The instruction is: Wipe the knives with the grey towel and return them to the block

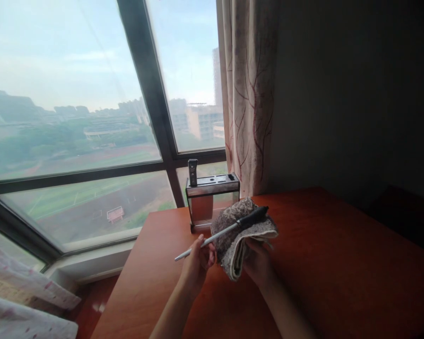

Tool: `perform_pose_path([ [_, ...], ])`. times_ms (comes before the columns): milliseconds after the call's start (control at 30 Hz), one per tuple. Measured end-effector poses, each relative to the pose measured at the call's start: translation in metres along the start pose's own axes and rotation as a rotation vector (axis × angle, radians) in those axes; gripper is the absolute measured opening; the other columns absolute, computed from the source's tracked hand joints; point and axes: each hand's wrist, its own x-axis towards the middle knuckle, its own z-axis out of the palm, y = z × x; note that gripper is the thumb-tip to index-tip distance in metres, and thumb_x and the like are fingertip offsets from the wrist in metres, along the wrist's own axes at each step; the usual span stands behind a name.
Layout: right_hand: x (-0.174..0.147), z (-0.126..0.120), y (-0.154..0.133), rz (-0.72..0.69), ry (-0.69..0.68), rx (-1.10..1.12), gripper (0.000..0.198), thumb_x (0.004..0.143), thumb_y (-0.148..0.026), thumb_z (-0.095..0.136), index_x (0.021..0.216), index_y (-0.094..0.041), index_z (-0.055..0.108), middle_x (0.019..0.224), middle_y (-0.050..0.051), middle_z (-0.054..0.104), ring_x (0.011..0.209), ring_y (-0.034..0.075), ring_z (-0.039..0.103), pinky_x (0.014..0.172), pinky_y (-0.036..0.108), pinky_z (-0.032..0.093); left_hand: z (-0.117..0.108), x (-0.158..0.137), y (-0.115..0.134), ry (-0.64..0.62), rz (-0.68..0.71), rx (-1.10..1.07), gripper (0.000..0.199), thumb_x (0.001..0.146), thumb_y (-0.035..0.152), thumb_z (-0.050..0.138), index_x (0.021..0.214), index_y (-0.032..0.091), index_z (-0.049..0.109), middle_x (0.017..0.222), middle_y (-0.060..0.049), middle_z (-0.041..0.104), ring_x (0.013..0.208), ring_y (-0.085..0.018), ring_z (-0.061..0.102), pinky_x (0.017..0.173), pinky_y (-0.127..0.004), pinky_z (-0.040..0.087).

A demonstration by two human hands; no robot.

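My left hand (200, 255) is closed around the silver rod of a honing steel (222, 233), near its lower-left end. The steel slants up to the right, and its black handle lies across a folded grey-brown towel (229, 254) with a pale edge. From below, my right hand (257, 261) grips the towel, its fingers partly hidden in the folds. Just behind the towel stands a clear-sided knife block (214, 187) with a slotted top. One dark, riveted handle (192, 172) sticks up from its left end.
Beneath my hands is a reddish-brown wooden table (155, 292). Large windows (74, 117) in dark frames line the left and far side. A patterned curtain (249, 103) hangs behind the table, and another curtain (24, 320) is at lower left. A dark wall (339, 103) is at right.
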Motion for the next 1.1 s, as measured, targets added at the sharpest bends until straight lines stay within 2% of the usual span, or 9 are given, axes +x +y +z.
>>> perform_pose_path([
  [133,0.005,0.006,0.006,-0.148,0.128,-0.125,0.037,0.065,-0.027,0.083,0.099,-0.027,0.069,0.094,-0.004,0.075,0.087,0.016,0.068,0.080,0.028,0.054,0.004,-0.005,-0.001,-0.039,0.074,0.255,0.050,0.081,0.059,0.056,0.061,0.014,0.064,0.043,-0.003,0.056,0.039,-0.010,0.046,0.042,-0.022,0.029],
  [300,0.010,0.002,0.010,-0.343,0.270,-0.340,0.045,0.068,-0.035,0.081,0.109,-0.026,0.065,0.103,0.000,0.074,0.097,0.019,0.066,0.087,0.033,0.051,0.010,-0.017,0.008,-0.175,0.273,0.439,0.034,0.087,0.048,0.056,0.084,0.016,0.067,0.066,-0.004,0.065,0.053,-0.013,0.052,0.049,-0.023,0.034],
  [400,0.011,-0.002,0.010,-0.389,0.318,-0.481,0.042,0.069,-0.039,0.079,0.107,-0.024,0.067,0.105,0.003,0.074,0.103,0.023,0.065,0.092,0.037,0.048,0.010,-0.021,0.012,-0.217,0.347,0.582,0.031,0.088,0.043,0.057,0.077,0.017,0.068,0.067,-0.005,0.064,0.058,-0.015,0.054,0.053,-0.024,0.037],
  [467,0.012,-0.005,0.009,-0.418,0.350,-0.577,0.039,0.068,-0.041,0.079,0.102,-0.023,0.069,0.105,0.004,0.074,0.104,0.024,0.065,0.094,0.037,0.047,0.009,-0.022,0.012,-0.197,0.375,0.646,0.035,0.089,0.043,0.055,0.073,0.016,0.070,0.066,-0.006,0.066,0.056,-0.015,0.053,0.053,-0.025,0.037],
  [600,0.013,-0.010,0.006,-0.540,0.384,-0.721,0.030,0.062,-0.040,0.083,0.084,-0.022,0.072,0.094,0.005,0.076,0.095,0.026,0.067,0.092,0.038,0.046,0.009,-0.020,0.009,-0.161,0.390,0.647,0.041,0.089,0.048,0.052,0.078,0.015,0.075,0.066,-0.007,0.069,0.053,-0.015,0.053,0.051,-0.025,0.036],
  [700,0.013,-0.013,0.005,-0.623,0.401,-0.741,0.024,0.059,-0.034,0.085,0.077,-0.024,0.072,0.086,0.004,0.076,0.091,0.027,0.066,0.091,0.038,0.045,0.010,-0.019,0.006,-0.160,0.366,0.613,0.041,0.088,0.049,0.053,0.079,0.015,0.075,0.067,-0.008,0.070,0.052,-0.015,0.054,0.049,-0.025,0.036],
  [767,0.014,-0.014,0.005,-0.598,0.411,-0.696,0.023,0.059,-0.030,0.085,0.077,-0.024,0.072,0.088,0.004,0.076,0.092,0.026,0.065,0.092,0.037,0.044,0.010,-0.019,0.005,-0.159,0.335,0.575,0.041,0.088,0.049,0.054,0.081,0.014,0.075,0.069,-0.009,0.071,0.052,-0.015,0.054,0.048,-0.025,0.035],
  [933,0.015,-0.014,0.011,-0.353,0.418,-0.415,0.026,0.061,-0.028,0.083,0.084,-0.023,0.071,0.089,0.000,0.076,0.087,0.021,0.067,0.081,0.031,0.050,0.013,-0.018,0.006,-0.118,0.248,0.414,0.043,0.084,0.052,0.057,0.086,0.012,0.074,0.065,-0.009,0.069,0.051,-0.015,0.053,0.046,-0.025,0.033],
  [1100,0.013,-0.008,0.004,-0.115,0.176,-0.194,0.025,0.069,-0.037,0.074,0.090,-0.024,0.072,0.092,0.001,0.077,0.088,0.024,0.070,0.079,0.038,0.056,0.011,-0.016,0.010,-0.021,0.179,0.132,0.041,0.080,0.051,0.060,0.075,0.012,0.071,0.060,-0.006,0.067,0.045,-0.011,0.049,0.045,-0.023,0.031],
])
